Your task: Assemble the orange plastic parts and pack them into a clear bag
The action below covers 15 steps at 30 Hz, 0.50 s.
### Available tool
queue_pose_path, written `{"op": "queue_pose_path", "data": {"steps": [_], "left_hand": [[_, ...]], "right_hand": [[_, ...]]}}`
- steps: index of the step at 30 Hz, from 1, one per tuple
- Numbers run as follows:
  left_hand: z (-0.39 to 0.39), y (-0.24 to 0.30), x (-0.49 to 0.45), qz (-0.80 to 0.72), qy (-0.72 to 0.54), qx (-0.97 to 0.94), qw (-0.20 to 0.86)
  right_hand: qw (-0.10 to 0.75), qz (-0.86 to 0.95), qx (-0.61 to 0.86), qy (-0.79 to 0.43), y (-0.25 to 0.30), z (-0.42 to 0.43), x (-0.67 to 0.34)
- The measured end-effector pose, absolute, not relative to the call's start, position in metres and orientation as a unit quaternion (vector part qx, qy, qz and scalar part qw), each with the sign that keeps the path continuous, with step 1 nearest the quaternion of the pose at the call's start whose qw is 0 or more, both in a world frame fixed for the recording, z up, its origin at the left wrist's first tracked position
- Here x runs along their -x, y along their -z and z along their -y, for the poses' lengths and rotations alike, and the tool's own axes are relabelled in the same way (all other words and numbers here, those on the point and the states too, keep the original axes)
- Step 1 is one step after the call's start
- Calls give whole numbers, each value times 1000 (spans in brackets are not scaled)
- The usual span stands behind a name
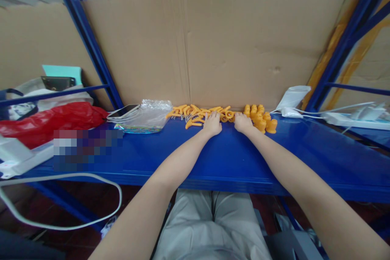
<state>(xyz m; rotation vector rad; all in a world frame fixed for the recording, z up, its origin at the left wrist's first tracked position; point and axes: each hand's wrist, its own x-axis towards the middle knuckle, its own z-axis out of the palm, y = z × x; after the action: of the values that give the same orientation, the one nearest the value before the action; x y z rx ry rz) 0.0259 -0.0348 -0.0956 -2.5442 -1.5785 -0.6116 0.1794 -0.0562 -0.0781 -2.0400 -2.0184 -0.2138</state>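
Both my arms reach forward over the blue shelf top. My left hand (212, 123) lies over the orange plastic pieces, its fingers stretched out and slightly apart. To its left, curved orange trigger-like pieces (193, 122) are heaped with small metal springs (185, 118). Between my hands sit several round, hollow orange caps (227, 116), their openings showing. My right hand (243, 122) is curled closed beside these caps; whatever its fingers hold is hidden. Upright orange nozzle-like pieces (261, 120) stand in a group just right of it.
Cardboard (231, 48) walls off the back between blue posts (91, 40). At left are a clear plastic bag (149, 118), a phone (128, 110), a red bag (61, 120) and a looped white cable (120, 199). White adapters (294, 99) and a power strip (359, 120) lie at right.
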Motion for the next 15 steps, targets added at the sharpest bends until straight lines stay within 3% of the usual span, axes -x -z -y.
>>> {"op": "queue_pose_path", "data": {"steps": [6,15], "left_hand": [[33,91,-14,571,199,795,51],[25,75,12,567,120,814,-30]], "right_hand": [[112,682,719,70,74,62,-174],[77,676,730,61,71,63,-171]]}}
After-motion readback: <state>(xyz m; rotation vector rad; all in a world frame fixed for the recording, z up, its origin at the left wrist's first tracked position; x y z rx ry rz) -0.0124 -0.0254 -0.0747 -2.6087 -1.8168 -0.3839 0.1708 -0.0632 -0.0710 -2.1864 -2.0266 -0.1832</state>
